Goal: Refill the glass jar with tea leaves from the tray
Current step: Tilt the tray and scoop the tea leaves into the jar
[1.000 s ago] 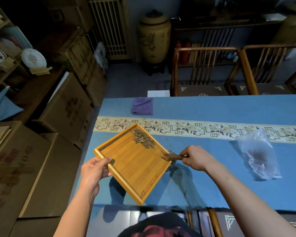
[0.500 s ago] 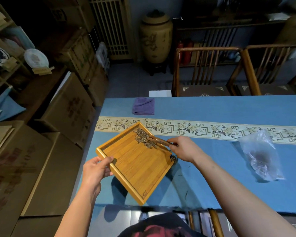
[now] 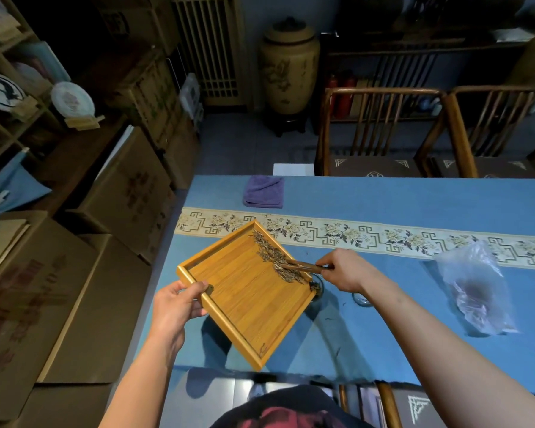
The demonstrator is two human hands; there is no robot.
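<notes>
My left hand (image 3: pixel 175 307) grips the left rim of a square bamboo tray (image 3: pixel 247 301), held tilted above the blue table with its right corner down. A strip of dry tea leaves (image 3: pixel 274 257) lies along the tray's upper right rim. My right hand (image 3: pixel 345 270) holds a brown wooden scoop (image 3: pixel 303 266) whose tip rests in the leaves. The glass jar (image 3: pixel 317 287) stands under the tray's right corner, mostly hidden, with some leaves at its mouth. A small glass lid (image 3: pixel 361 299) lies by my right wrist.
A crumpled clear plastic bag (image 3: pixel 476 288) lies at the right of the blue tablecloth (image 3: pixel 383 199). A folded purple cloth (image 3: pixel 263 191) sits at the far edge. Wooden chairs (image 3: pixel 380 131) stand behind the table; cardboard boxes (image 3: pixel 84 273) fill the floor on the left.
My right hand carried the scoop from the jar side up into the leaf pile, then drew it down along the rim, spreading leaves toward the tray's right corner. The left hand kept its hold.
</notes>
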